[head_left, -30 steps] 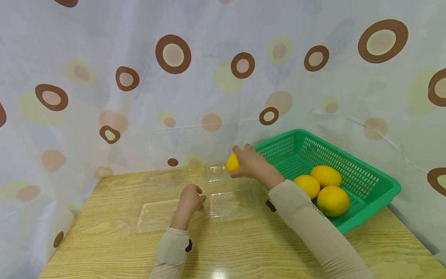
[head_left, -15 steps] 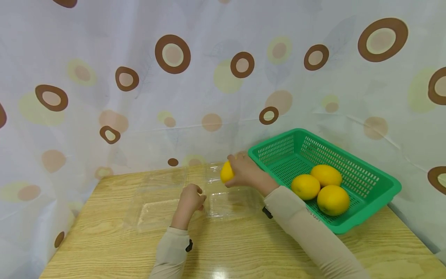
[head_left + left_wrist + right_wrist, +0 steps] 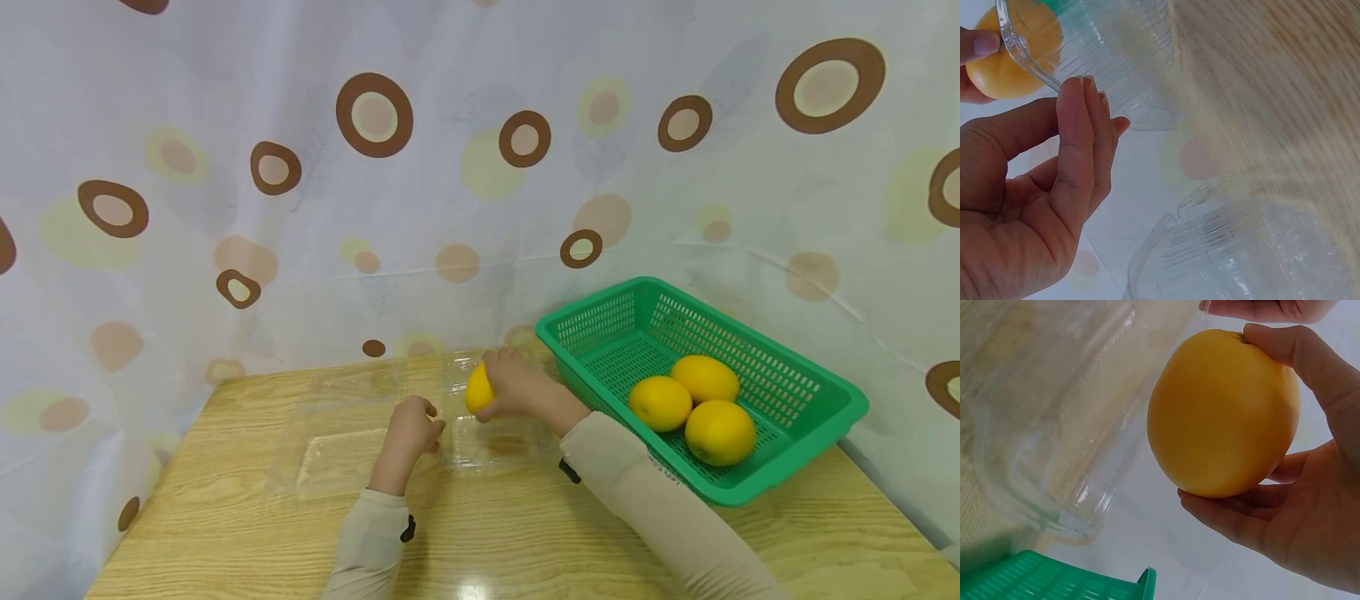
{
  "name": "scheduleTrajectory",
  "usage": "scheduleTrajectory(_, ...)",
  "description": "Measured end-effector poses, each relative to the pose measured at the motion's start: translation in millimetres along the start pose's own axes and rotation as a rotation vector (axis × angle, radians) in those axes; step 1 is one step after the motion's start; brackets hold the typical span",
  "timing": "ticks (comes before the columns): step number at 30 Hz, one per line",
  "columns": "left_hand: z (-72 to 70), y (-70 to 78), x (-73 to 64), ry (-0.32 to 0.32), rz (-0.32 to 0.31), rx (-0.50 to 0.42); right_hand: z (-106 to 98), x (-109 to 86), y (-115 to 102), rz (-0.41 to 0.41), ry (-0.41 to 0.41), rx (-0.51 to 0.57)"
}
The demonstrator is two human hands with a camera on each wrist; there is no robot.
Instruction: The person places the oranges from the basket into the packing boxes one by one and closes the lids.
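Note:
My right hand [image 3: 517, 387] grips a smooth, oval yellow fruit [image 3: 1222, 415], thumb near its stem end and fingers beneath. In the head view the fruit overlaps the right half of an open clear plastic clamshell box [image 3: 487, 454]. My left hand [image 3: 411, 429] is at that half's left side. Up close, its thumb and fingertips meet at the clear rim [image 3: 1019, 50] and pinch it. The other half [image 3: 341, 458] lies flat on the table to the left.
To the right stands a green perforated basket [image 3: 795, 450] holding three more yellow fruits [image 3: 720, 432]. The basket's left side is close to the clamshell. A patterned curtain [image 3: 420, 208] hangs behind the wooden table [image 3: 247, 542].
My right hand has carried the yellow fruit left and down, from beside the basket to over the clamshell's right half. The left hand stays in place.

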State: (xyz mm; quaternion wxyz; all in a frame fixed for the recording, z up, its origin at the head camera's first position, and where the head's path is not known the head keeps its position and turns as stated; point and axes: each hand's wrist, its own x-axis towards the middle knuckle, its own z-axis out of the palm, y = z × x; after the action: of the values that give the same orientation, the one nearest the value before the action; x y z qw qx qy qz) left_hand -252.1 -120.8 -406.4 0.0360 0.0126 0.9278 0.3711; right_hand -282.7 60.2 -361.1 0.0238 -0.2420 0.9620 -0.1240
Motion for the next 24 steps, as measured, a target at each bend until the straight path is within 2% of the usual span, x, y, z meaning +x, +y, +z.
scheduleTrajectory(13,-0.7,0.8,0.2,0.0,0.007,-0.001,11,-0.5,-11,-0.021,-0.053,-0.06)
scheduleTrajectory(24,-0.2,0.6,0.2,0.005,0.006,-0.005,24,-2.6,-15,-0.033,-0.078,0.005)
